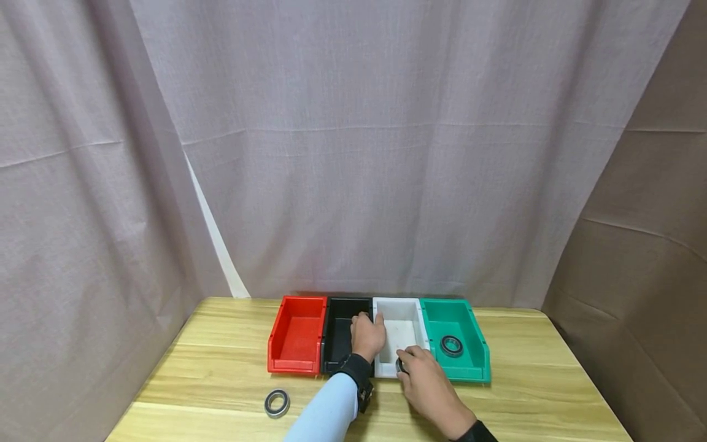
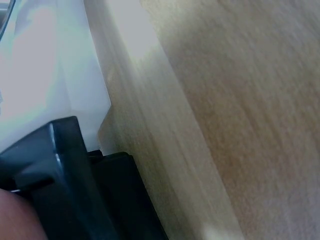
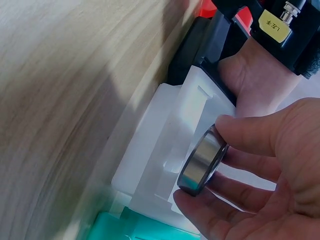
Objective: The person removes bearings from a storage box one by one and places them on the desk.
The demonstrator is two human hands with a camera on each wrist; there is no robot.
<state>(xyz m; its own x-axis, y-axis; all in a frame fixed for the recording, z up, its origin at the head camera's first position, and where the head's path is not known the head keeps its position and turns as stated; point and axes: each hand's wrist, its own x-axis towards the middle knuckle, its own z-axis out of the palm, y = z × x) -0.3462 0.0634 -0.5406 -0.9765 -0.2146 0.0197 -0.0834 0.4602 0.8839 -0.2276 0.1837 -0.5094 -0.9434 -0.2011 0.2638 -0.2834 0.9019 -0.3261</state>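
Note:
Over the front of the white bin (image 1: 401,331), my right hand (image 1: 433,383) holds a ball bearing (image 3: 204,160) between thumb and fingers, its shiny outer rim showing in the right wrist view. My left hand (image 1: 368,336) is at the wall between the black bin (image 1: 347,302) and the white bin. Its thumb points toward the white side, and the other fingers reach over the black bin. Whether they grip anything is hidden. A second bearing (image 1: 452,345) lies flat in the green bin (image 1: 464,373). Another bearing (image 1: 277,403) lies on the table, left of my left forearm.
A red bin (image 1: 297,334) stands at the left end of the row, with the bins side by side. They rest on a wooden table (image 1: 552,380) near its back edge. Grey curtains (image 1: 353,153) hang behind and at the sides.

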